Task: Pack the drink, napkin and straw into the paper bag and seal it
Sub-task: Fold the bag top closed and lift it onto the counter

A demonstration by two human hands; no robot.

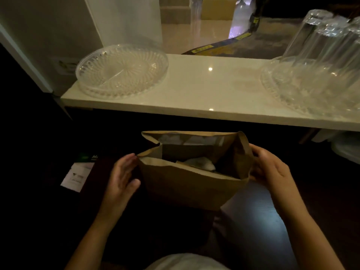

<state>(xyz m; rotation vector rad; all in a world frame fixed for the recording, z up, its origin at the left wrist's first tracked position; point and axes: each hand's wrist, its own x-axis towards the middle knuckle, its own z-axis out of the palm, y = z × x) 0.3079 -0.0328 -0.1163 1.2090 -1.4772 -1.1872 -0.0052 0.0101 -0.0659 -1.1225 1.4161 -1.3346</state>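
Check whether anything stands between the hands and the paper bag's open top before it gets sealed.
Nothing visible does. The left hand and right hand flank the paper bag at its sides. Its mouth is open, with something pale, perhaps the napkin, sitting below the rim. The glass dishes stand apart on the counter behind.

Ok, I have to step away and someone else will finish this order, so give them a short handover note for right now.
Left hand: open, flat against the paper bag's left side.
Right hand: curled around the bag's right edge.
Bag stands upright below the white counter, mouth open.
Done: something white and crumpled, probably the napkin, lies inside. Drink and straw cannot be made out in the dim light.
Left: check the contents, fold the top, seal.
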